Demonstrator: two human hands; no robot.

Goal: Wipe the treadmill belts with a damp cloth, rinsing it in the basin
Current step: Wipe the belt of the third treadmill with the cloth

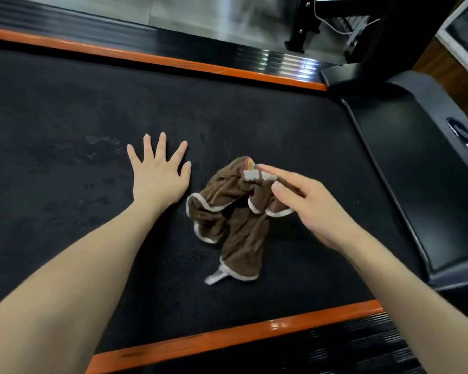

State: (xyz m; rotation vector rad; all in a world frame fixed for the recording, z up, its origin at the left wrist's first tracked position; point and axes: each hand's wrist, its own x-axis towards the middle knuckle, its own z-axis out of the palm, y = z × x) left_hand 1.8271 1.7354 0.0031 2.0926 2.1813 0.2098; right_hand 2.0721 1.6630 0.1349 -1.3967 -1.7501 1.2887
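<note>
Brown cloth [235, 211] lies crumpled on the treadmill belt [92, 103], between the two hands.

The cloth, brown with white trim and a small coloured patch at its far end, sits right of the belt's middle, nearer the near edge than the far edge. The right hand [308, 209] is over the cloth's right side, blurred, with forefinger and thumb extended. Whether it grips the fabric cannot be determined. The left hand [158, 174] rests palm down on the belt just left of the cloth, fingers straight and spread, holding nothing. Pale damp marks [100, 141] show on the belt beyond and left of that hand. Orange strips border the near edge [227, 336] and far edge [146, 56]. A black motor cover [403, 157] closes the belt's right end.
</note>
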